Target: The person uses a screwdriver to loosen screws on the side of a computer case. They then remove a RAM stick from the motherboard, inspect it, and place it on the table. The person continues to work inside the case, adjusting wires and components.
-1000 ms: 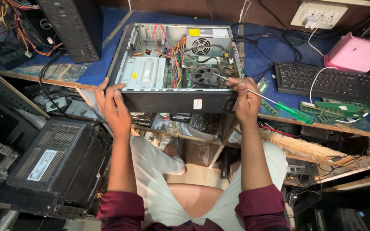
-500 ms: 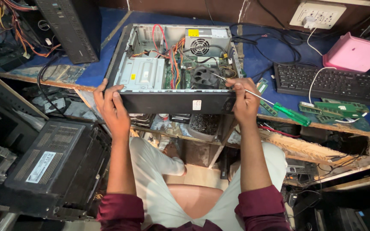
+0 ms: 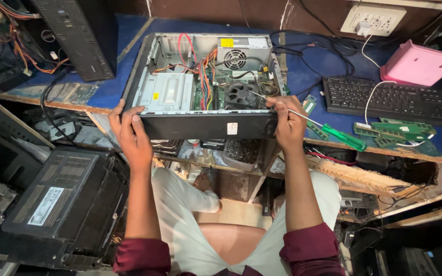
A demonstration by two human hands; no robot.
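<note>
Setting: a cluttered repair bench [image 3: 103,92] with a blue top, seen from above; the person sits at its near edge, knees showing below
Computer case [image 3: 205,125]: black, lying on its side with the side panel off, in the middle of the bench with its near wall at the bench edge
Inside the case: a silver drive cage [image 3: 166,93] on the left, a round black fan [image 3: 241,94] right of centre, a grey power supply [image 3: 243,53] at the far right corner, red and orange wires [image 3: 203,76] between them
Left hand [image 3: 131,135]: fingers curled over the near left corner of the case, gripping it
Right hand [image 3: 288,122]: closed on the near right corner of the case, and also holding a screwdriver [image 3: 333,132]
Screwdriver: green handle pointing out to the right over the bench, metal shaft running left through the hand toward the fan
Right of the case: a black keyboard [image 3: 384,99], green memory sticks [image 3: 400,130] just in front of it, a pink box [image 3: 418,64] behind it
Wall: a white socket strip [image 3: 374,20] with a white cable plugged in
Left side: a black tower [image 3: 75,38] standing on the bench, and a black printer [image 3: 57,204] low beside the person's left arm
</note>
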